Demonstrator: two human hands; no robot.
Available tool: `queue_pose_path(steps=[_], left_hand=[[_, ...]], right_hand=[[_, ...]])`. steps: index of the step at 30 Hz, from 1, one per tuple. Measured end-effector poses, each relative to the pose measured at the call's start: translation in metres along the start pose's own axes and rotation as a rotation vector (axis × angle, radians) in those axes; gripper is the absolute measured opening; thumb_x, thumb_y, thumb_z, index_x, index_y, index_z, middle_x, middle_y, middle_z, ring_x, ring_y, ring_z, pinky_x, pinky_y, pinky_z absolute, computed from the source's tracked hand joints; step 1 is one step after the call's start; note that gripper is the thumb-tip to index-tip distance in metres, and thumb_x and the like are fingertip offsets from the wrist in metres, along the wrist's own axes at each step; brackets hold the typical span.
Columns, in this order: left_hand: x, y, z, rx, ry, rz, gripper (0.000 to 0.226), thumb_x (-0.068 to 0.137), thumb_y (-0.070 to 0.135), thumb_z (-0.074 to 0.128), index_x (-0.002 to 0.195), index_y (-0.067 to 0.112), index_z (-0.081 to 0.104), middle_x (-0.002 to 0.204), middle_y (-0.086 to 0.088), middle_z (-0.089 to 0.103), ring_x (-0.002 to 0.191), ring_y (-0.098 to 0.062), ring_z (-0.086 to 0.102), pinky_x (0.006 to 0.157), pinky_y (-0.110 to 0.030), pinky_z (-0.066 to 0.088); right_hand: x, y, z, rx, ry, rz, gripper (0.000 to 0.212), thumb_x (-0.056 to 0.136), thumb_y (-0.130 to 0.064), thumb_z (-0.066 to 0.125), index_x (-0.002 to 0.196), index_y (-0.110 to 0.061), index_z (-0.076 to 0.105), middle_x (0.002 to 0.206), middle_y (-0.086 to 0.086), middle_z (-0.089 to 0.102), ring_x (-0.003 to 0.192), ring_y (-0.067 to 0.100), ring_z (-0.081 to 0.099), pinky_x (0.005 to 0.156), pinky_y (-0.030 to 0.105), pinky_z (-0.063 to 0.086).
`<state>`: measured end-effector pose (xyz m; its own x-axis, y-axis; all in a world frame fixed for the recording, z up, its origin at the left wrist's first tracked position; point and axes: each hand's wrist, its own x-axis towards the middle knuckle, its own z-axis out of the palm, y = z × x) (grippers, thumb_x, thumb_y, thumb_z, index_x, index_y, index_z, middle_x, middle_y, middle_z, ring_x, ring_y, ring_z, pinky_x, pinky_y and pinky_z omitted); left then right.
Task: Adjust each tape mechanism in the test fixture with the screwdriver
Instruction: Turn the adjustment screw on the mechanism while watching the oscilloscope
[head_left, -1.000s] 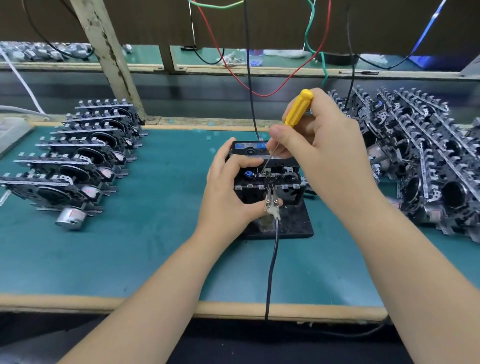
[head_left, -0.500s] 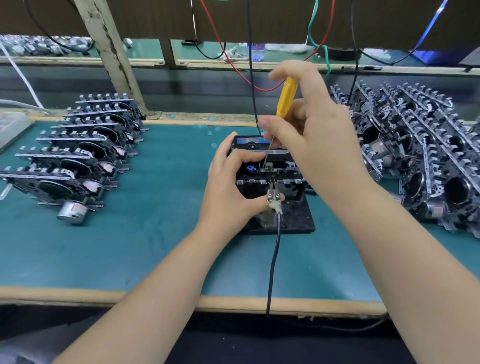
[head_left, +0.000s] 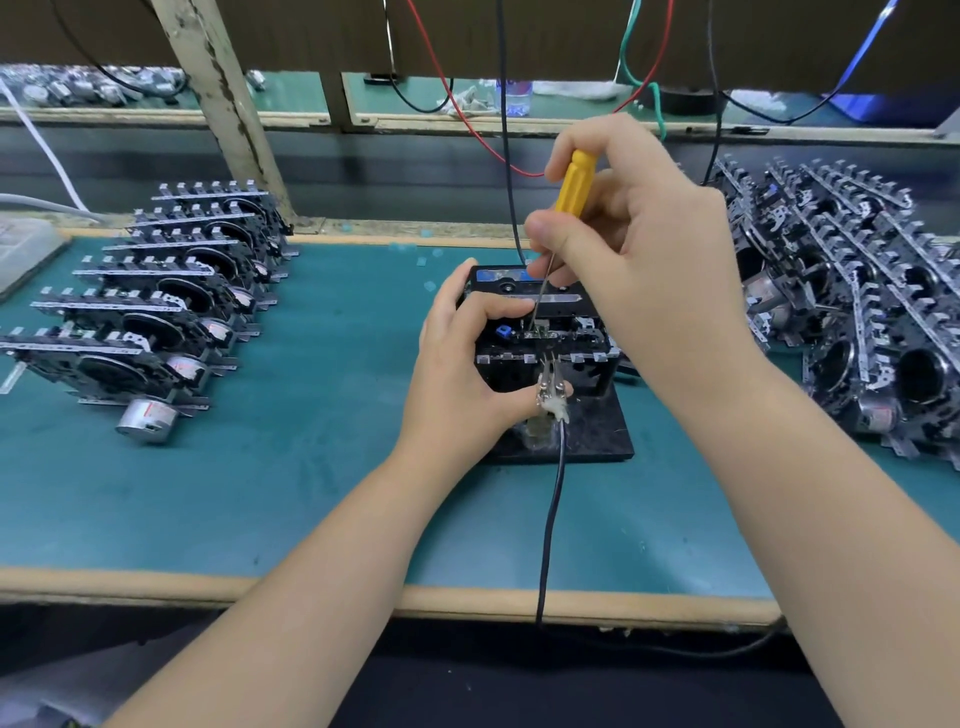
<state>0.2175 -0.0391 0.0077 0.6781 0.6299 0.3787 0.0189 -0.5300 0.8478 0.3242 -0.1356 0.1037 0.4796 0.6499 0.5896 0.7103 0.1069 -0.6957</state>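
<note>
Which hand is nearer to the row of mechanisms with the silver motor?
Left. The left hand is on the fixture, right of that row; the right hand is farther right, holding the screwdriver.

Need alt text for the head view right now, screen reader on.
The right hand grips a yellow-handled screwdriver, tip down in the black tape mechanism on the black test fixture, which the left hand steadies. Rows of mechanisms lie left and right on the green mat.
</note>
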Motion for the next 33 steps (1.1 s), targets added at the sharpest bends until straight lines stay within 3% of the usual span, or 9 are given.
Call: queue_pose_path(steps=[14, 18, 23, 33], left_hand=[[0.0004, -0.0057, 0.0016, 0.006, 0.004, 0.018, 0.069, 0.062, 0.02, 0.095, 0.102, 0.055, 0.053, 0.162, 0.008, 0.025, 0.145, 0.005, 0.024, 0.111, -0.016, 0.027], [0.0007, -0.0052, 0.0018, 0.012, 0.006, 0.017, 0.07, 0.062, 0.018, 0.095, 0.102, 0.056, 0.052, 0.162, 0.008, 0.025, 0.147, 0.0, 0.025, 0.113, -0.023, 0.029], [0.0004, -0.0057, 0.0014, 0.017, 0.003, 0.018, 0.07, 0.062, 0.018, 0.095, 0.103, 0.055, 0.052, 0.162, 0.009, 0.025, 0.144, 0.004, 0.025, 0.11, -0.016, 0.028], [-0.0003, -0.002, 0.0004, 0.022, -0.001, 0.003, 0.069, 0.064, 0.017, 0.094, 0.103, 0.055, 0.052, 0.162, 0.011, 0.023, 0.147, -0.001, 0.026, 0.114, -0.025, 0.03]], right_hand=[[-0.0056, 0.0034, -0.0032, 0.107, 0.074, 0.04, 0.02, 0.096, -0.008, 0.065, 0.107, -0.016, 0.05, 0.076, 0.006, 0.066, 0.068, 0.018, 0.075, 0.066, 0.038, 0.062], [-0.0058, 0.0033, -0.0025, 0.068, 0.06, 0.033, 0.019, 0.097, -0.01, 0.065, 0.108, -0.016, 0.051, 0.078, 0.008, 0.068, 0.069, 0.017, 0.074, 0.066, 0.039, 0.062], [-0.0058, 0.0036, -0.0028, 0.059, 0.067, 0.013, 0.018, 0.097, -0.009, 0.065, 0.109, -0.014, 0.051, 0.077, 0.008, 0.067, 0.069, 0.016, 0.074, 0.065, 0.038, 0.061], [-0.0057, 0.0047, -0.0018, 0.015, 0.069, 0.0, 0.019, 0.098, -0.012, 0.065, 0.112, -0.007, 0.054, 0.078, 0.011, 0.064, 0.069, 0.014, 0.074, 0.064, 0.039, 0.061]])
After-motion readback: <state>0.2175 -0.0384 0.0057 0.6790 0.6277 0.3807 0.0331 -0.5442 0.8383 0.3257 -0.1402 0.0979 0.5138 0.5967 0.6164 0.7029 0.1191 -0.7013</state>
